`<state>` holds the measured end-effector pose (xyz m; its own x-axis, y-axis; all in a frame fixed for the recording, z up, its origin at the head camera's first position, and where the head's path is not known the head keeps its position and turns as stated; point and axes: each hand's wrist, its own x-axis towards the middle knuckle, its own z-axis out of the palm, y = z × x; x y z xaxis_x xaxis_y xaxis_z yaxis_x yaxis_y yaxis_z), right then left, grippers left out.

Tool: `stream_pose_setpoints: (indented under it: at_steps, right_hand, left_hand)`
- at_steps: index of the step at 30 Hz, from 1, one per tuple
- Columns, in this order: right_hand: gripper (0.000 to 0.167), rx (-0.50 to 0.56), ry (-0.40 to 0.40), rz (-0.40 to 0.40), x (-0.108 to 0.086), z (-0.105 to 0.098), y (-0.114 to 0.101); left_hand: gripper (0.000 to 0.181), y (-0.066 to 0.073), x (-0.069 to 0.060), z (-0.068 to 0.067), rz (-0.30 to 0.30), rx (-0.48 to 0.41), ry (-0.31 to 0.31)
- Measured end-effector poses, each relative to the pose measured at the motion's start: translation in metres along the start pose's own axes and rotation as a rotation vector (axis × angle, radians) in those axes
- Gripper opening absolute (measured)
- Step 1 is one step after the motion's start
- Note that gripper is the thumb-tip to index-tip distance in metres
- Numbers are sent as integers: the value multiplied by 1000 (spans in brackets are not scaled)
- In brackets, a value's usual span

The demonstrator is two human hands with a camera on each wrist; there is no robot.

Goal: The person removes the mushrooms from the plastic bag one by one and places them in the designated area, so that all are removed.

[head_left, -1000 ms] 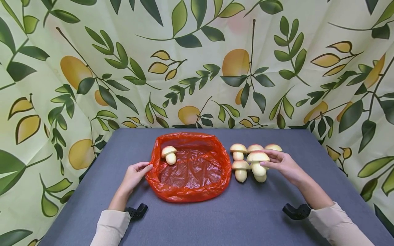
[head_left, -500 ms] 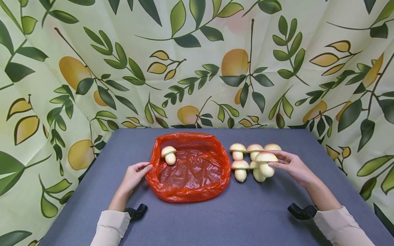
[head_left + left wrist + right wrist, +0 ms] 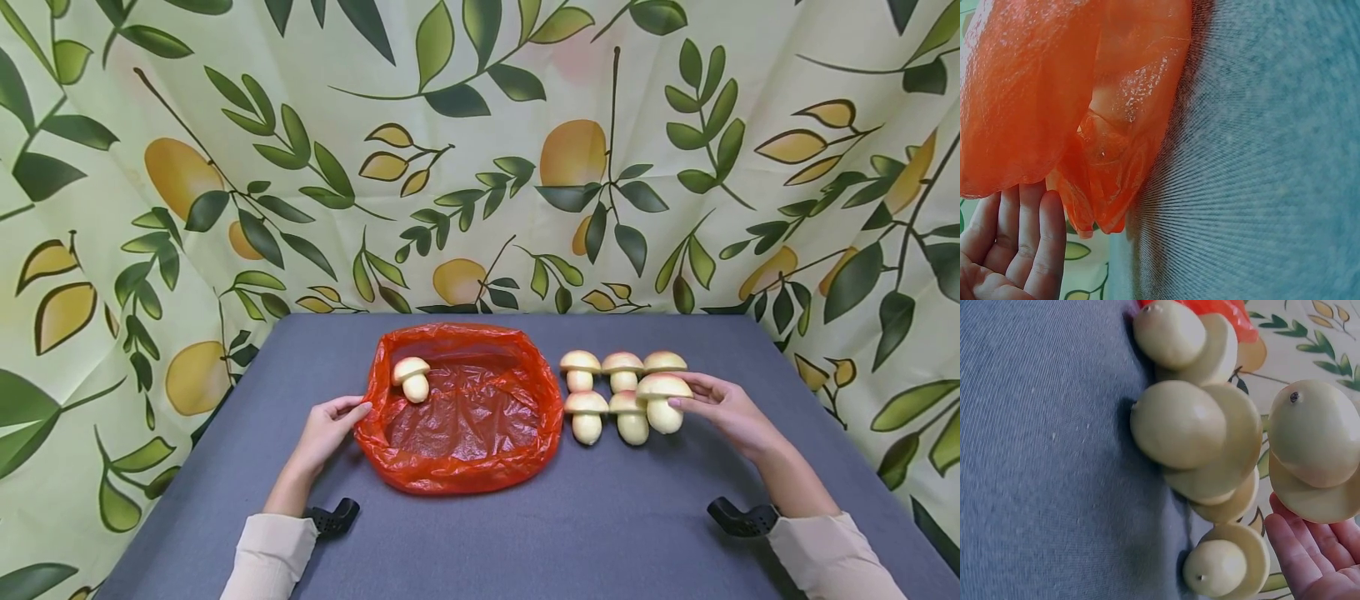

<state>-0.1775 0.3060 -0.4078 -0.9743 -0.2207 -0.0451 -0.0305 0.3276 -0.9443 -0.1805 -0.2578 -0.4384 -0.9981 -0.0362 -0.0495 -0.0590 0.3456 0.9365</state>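
Note:
A red plastic bag (image 3: pixel 459 479) stands on the table with its mouth wide and its rim folded outward. My left hand (image 3: pixel 333 422) pinches the bag's left rim; in the left wrist view its fingers (image 3: pixel 1019 244) reach behind the orange-looking film. Inside the bag, by the left wall, lies a pale mushroom (image 3: pixel 415 386). My right hand (image 3: pixel 723 408) grips another mushroom (image 3: pixel 664 404) by its cap's right side. The right wrist view shows that held mushroom (image 3: pixel 1313 434) raised off the table, close beside the others. Its far cap side is hidden.
Several more mushrooms stand right of the bag in two rows, among them a front one (image 3: pixel 630 417), a front left one (image 3: pixel 587 417) and a back right one (image 3: pixel 665 363). The grey table (image 3: pixel 480 550) meets a leaf-patterned cloth (image 3: pixel 480 125) behind.
My right hand has carried the mushroom rightward, from in front of the middle front mushroom to the right end of that row. The left hand and the bag have not moved.

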Motion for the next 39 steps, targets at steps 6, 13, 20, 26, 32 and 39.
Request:
stream_pose_setpoints:
  at_steps: [6,13,20,26,32,39]
  right_hand:
    - [39,-39,11,22,1,-7,6]
    - [54,-81,16,36,2,-11,10]
    - [62,-118,15,61,2,-16,14]
    - [59,-136,14,73,1,-20,19]
    - [55,-144,19,75,1,-22,22]
    - [61,-166,10,84,0,-24,28]
  left_hand:
    - [40,1,0,0,-11,-1,6]
    - [41,3,-1,1,-36,0,3]
    - [41,2,0,0,-28,6,0]
    - [40,4,-1,0,-20,3,0]
    - [41,3,-1,0,-17,-7,-3]
    - [41,3,-1,0,-23,-15,-10]
